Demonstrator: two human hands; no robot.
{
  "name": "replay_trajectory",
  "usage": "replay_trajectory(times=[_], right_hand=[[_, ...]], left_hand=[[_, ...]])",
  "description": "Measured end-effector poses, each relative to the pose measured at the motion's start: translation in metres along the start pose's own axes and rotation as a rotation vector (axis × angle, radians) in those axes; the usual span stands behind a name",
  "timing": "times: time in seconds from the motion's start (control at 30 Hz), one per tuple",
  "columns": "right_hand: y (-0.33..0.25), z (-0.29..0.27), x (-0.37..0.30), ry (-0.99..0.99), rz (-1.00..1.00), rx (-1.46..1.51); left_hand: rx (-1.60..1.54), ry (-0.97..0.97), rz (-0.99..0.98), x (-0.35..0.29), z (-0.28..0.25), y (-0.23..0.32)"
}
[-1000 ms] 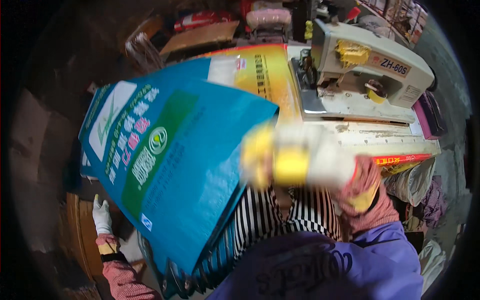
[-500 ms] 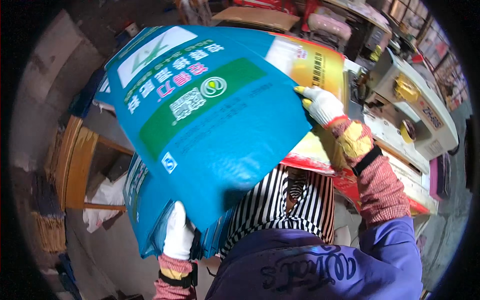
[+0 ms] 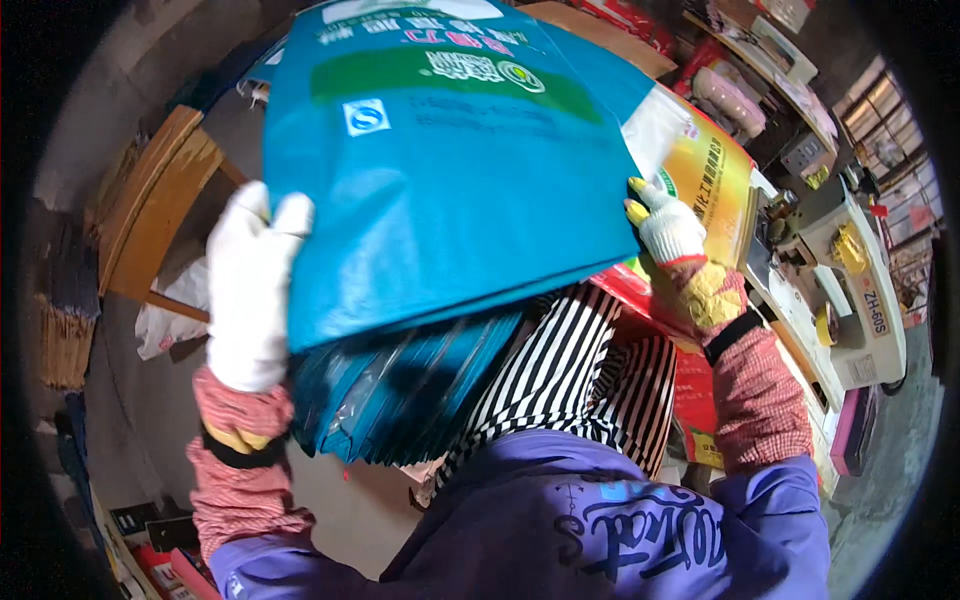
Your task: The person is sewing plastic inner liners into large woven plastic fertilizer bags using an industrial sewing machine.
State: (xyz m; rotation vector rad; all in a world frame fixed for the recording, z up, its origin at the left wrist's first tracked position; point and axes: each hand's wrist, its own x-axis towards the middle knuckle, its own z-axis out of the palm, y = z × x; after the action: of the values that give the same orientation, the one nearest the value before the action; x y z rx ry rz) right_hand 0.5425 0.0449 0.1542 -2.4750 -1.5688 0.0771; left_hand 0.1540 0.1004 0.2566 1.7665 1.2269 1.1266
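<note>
Blue bag [image 3: 450, 230]: one, printed side up, between my hands, near edge overhanging a blue stack [image 3: 410, 395]. Left hand [image 3: 250, 290]: white-gloved, upright at the bag's left edge, thumb apart from fingers; whether it grips, I cannot tell. Right hand [image 3: 668, 222]: gloved, fingers at the bag's right edge; I cannot tell its grip either. Sewing machine [image 3: 855, 265]: farther right.
</note>
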Motion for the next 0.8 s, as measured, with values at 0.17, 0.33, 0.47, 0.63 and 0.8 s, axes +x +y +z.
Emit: replay_trajectory(times=[0.17, 0.33, 0.47, 0.63, 0.8], right_hand=[[-0.088, 0.039, 0.067, 0.073, -0.415, 0.254], [-0.21, 0.028, 0.055, 0.145, -0.5, -0.08], [-0.252, 0.088, 0.027, 0.349, -0.643, 0.102], [-0.213, 0.183, 0.005, 0.074, -0.625, 0.057], [-0.174, 0.198, -0.005, 0.102, -0.098, 0.043]], left_hand=[[0.331, 0.34, 0.06, -0.021, -0.067, -0.013], [0.334, 0.591, -0.153, -0.073, -0.107, -0.072], [0.178, 0.494, -0.47, -0.139, -0.123, -0.159], [-0.028, 0.221, -0.684, -0.187, -0.083, -0.209], [-0.272, -0.09, -1.055, -0.19, -0.055, -0.204]])
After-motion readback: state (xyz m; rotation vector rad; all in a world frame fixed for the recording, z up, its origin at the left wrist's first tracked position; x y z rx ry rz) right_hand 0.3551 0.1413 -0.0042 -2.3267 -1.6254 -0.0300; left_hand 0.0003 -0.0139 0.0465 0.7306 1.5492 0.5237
